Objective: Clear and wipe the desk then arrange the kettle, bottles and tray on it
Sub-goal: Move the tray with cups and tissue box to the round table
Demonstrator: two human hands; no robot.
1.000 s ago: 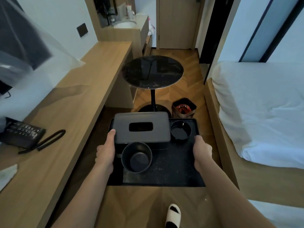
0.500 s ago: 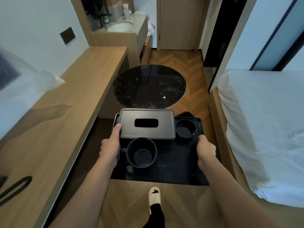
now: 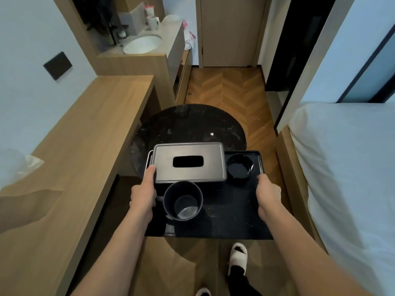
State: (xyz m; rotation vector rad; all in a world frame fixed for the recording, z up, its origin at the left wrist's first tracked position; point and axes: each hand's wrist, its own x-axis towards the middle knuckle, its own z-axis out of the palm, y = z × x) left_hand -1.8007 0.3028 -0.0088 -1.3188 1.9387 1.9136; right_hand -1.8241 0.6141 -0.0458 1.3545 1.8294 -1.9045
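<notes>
Between desk (image 3: pixel 70 133) and bed (image 3: pixel 346 167), your left hand (image 3: pixel 142 192) and right hand (image 3: pixel 268 194) grip opposite edges of the tray (image 3: pixel 233 221), so keep it level (the cup (image 3: pixel 183 200) stands loose) above the round table (image 3: pixel 188 127).

- Black tray (image 3: pixel 230 221) carrying a dark grey tissue box (image 3: pixel 189 162)
- Black cup (image 3: pixel 182 200)
- Light wood desk (image 3: pixel 85 133)
- Brown herringbone floor (image 3: pixel 230 86)
- White bed (image 3: pixel 346 159)
- Black speckled round table (image 3: pixel 188 127)

Round black marble-top table (image 3: pixel 188 124) ahead on herringbone wood floor (image 3: pixel 233 90). White bed (image 3: pixel 346 167) at right. Washbasin (image 3: pixel 142 44) and mugs (image 3: pixel 152 22) far left, closed door (image 3: pixel 230 30) beyond.
</notes>
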